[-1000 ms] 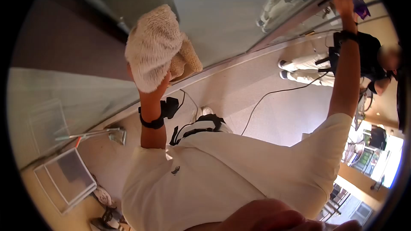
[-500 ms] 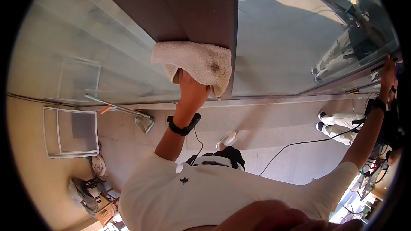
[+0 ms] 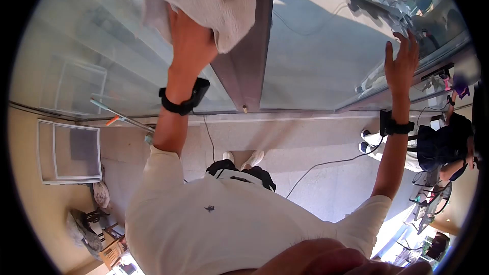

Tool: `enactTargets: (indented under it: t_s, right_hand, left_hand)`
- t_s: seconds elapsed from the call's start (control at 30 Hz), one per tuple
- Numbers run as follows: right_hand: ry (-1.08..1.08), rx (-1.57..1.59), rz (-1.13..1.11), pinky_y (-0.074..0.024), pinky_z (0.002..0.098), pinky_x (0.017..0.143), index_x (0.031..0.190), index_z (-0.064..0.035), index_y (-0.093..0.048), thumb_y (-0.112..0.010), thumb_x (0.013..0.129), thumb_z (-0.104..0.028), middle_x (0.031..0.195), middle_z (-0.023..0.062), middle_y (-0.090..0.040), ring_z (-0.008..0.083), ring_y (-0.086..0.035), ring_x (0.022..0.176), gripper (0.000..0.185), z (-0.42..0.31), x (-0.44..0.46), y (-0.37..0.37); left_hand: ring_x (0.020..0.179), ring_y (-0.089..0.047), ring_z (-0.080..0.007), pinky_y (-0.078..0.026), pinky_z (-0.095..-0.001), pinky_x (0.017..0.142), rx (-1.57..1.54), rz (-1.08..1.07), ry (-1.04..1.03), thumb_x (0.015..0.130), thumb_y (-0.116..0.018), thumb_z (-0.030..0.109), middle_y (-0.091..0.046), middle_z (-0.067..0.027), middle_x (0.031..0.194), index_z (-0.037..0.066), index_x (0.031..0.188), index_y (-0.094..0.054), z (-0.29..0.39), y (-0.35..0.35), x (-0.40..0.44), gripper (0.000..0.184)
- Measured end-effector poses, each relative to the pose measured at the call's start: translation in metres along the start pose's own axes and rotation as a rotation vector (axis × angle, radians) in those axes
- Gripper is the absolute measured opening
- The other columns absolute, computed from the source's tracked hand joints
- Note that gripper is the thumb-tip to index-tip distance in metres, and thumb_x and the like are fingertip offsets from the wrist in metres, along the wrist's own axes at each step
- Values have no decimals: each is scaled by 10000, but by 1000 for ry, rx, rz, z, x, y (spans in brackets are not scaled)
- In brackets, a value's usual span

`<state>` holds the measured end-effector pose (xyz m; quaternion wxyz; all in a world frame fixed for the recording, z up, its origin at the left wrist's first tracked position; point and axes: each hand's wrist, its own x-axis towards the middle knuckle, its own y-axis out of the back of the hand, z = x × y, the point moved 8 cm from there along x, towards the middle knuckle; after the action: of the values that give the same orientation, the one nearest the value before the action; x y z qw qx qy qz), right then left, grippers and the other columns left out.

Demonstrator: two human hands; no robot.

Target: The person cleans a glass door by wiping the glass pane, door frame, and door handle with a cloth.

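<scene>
My left hand (image 3: 191, 40) is under a pale beige towelling cloth (image 3: 204, 0) with a dark smudge on it. It holds the cloth up against the brown door frame (image 3: 249, 79) and the glass beside it; the cloth hides most of its fingers. To the right, my right hand (image 3: 401, 63) is raised with fingers spread and nothing in it. It is in front of the right glass pane (image 3: 316, 56), and I cannot tell whether its fingertips touch the glass. Each of my wrists wears a black strap with a small box.
A co-worker (image 3: 443, 140) stands at the right, one hand holding a purple cloth (image 3: 461, 86). Black cables (image 3: 331, 164) run over the floor. A white-framed screen (image 3: 69, 152) leans on the left wall, near a long-handled tool (image 3: 122, 117). Wooden chairs (image 3: 112, 252) stand at lower left.
My left hand has moved the cloth up and to the left along the frame, onto the left glass. My right hand has left the frame edge at far right and moved left, fingers spread.
</scene>
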<state>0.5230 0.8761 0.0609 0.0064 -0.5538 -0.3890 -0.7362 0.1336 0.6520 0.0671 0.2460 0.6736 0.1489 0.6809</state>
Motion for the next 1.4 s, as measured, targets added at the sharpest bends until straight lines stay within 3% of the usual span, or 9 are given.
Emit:
enactTargets:
  t_s: [0.07,0.13,0.4,0.47,0.77,0.9,1.13,1.33,1.4]
  right_hand:
    - [100,171,-54,-369,500,1074,1315,-150,-548,-614,956,-207,1397,112,-544,333,-503,1300,369,-50,6,26]
    - [148,396,-83,-435,444,1018,1358,-126,-529,-619,944,-150,1298,112,-624,306,-581,1208,424,-94,9,57]
    - [662,1028,83,-551,368,750,1318,-74,-599,-781,780,-100,1044,136,-739,268,-711,800,568,-236,-15,207]
    - [502,1224,62,-518,343,646,1214,-68,-656,-795,694,-86,973,118,-748,254,-688,722,538,-249,-15,218]
    - [363,1620,-11,-368,303,447,1012,-100,-715,-778,541,-15,743,72,-602,188,-484,552,483,-279,-23,209]
    - [359,1571,365,-329,297,447,1054,-106,-721,-812,652,-174,747,16,-576,154,-434,533,417,-309,-29,222]
    - [425,1681,281,-321,288,427,1003,-32,-700,-834,730,-482,789,0,-572,153,-446,524,544,-347,-26,225]
    - [207,1795,432,-319,300,413,784,-65,-640,-832,734,-366,727,-15,-523,158,-435,516,361,-370,-15,229]
    - [246,1778,366,-323,307,409,719,-92,-582,-832,706,-308,744,-17,-537,165,-440,520,331,-377,-13,223]
  left_hand:
    - [1283,-462,-454,-260,-621,1084,-3,14,-34,773,-754,323,-579,-194,1339,53,1307,-595,3,27,35,619]
    - [1207,-562,-367,-464,-447,989,186,80,-254,960,-616,277,-620,-174,1254,13,1368,-495,24,53,60,501]
    - [1247,-544,-367,-385,-456,1072,8,130,-77,911,-654,211,-578,-167,1335,23,1397,-480,16,27,51,549]
    - [1230,-506,-435,-326,-593,1007,95,71,-257,831,-721,306,-587,-193,1326,51,1302,-597,11,1,28,550]
    - [1236,-500,-417,-343,-567,1041,10,-383,-97,752,-760,189,-596,-179,1298,48,1244,-634,6,-82,-145,527]
    - [1239,-498,-408,-350,-555,1056,-57,-489,8,716,-777,138,-600,-173,1286,47,1218,-650,-3,-87,-182,525]
    - [1239,-474,-397,-214,-576,1119,109,41,-29,684,-814,162,-654,-137,1175,63,1179,-684,-10,8,-73,522]
    - [1306,-460,-401,-133,-663,1139,272,-20,-188,782,-764,354,-633,-147,1289,129,1308,-627,-31,16,6,588]
    - [1256,-523,-368,-346,-498,1067,363,46,-116,864,-679,179,-604,-157,1299,55,1327,-562,-14,17,3,492]
